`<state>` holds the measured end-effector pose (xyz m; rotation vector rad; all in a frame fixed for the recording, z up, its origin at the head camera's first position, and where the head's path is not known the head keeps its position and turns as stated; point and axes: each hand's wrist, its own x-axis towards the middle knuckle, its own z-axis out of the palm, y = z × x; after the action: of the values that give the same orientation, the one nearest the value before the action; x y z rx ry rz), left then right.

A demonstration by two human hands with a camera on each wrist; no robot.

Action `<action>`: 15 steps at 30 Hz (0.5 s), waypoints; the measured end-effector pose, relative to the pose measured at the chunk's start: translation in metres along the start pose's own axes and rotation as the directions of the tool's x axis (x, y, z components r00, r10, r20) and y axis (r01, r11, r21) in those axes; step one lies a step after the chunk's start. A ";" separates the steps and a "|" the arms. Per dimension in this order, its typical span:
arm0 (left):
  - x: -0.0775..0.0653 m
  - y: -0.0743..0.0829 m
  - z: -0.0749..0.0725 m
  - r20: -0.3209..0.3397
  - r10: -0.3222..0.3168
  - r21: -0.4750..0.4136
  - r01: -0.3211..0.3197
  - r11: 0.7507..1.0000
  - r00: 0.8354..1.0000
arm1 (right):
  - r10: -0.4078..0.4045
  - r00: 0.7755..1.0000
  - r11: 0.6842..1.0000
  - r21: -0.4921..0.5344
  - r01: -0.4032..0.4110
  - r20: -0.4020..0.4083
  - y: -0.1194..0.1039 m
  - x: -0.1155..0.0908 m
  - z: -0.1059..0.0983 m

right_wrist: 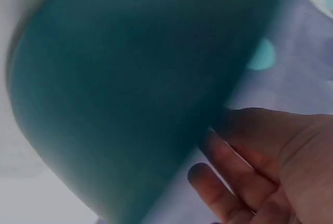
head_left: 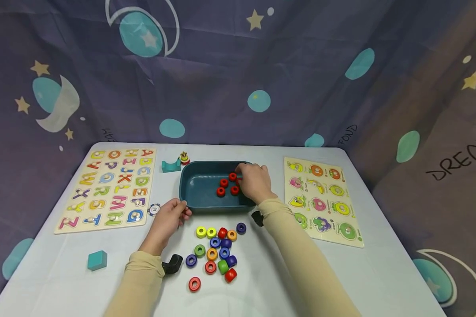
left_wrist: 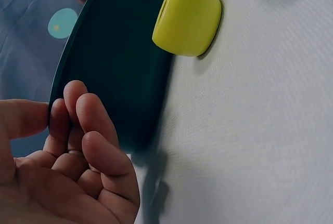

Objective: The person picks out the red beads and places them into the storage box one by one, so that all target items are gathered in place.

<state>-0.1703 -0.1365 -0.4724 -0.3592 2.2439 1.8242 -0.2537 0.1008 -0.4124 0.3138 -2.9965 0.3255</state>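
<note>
My left hand (head_left: pixel 169 221) pinches the near left corner of a dark teal tray (head_left: pixel 200 204), its thumb and fingers on the rim in the left wrist view. Inside the tray several red beads (head_left: pixel 224 183) lie toward the right. Over the tray's right end, my right hand (head_left: pixel 255 181) reaches in beside them, one bead partly covered by its fingers. In the right wrist view the tray wall (right_wrist: pixel 125 89) hides the fingertips, so I cannot tell whether they grip a bead. In front of the tray lie several loose beads, among them a yellow bead (left_wrist: pixel 190 18) and a green bead (head_left: pixel 200 251).
A wooden letter puzzle board (head_left: pixel 150 193) lies at the left, and a fruit puzzle board (head_left: pixel 329 233) at the right. A teal block (head_left: pixel 97 260) sits front left. Behind the tray's left end are a teal arched block (head_left: pixel 171 166) and a small colourful figure (head_left: pixel 184 158).
</note>
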 end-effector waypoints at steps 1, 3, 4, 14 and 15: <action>0.000 0.000 0.000 0.000 0.000 0.001 0.000 1.000 1.000 | -0.016 1.000 0.999 0.030 0.017 -0.024 -0.002 -0.005 -0.005; 0.000 0.000 0.000 -0.002 0.001 0.002 -0.001 1.000 1.000 | -0.074 0.995 0.993 0.086 0.080 -0.069 -0.005 -0.019 -0.013; 0.000 0.000 0.000 -0.001 0.001 0.004 -0.001 1.000 1.000 | -0.112 0.990 0.986 0.111 0.121 -0.082 -0.008 -0.027 -0.017; 0.000 0.001 0.000 -0.003 0.003 0.008 -0.003 1.000 1.000 | -0.285 0.954 0.950 0.161 0.269 0.089 -0.028 -0.101 0.006; 0.000 0.000 0.000 -0.001 0.000 0.007 0.000 1.000 1.000 | -0.271 0.956 0.955 0.158 0.252 0.113 -0.029 -0.104 0.011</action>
<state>-0.1705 -0.1362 -0.4721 -0.3585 2.2507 1.8163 -0.1474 0.0907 -0.4313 0.7686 -3.0119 0.5089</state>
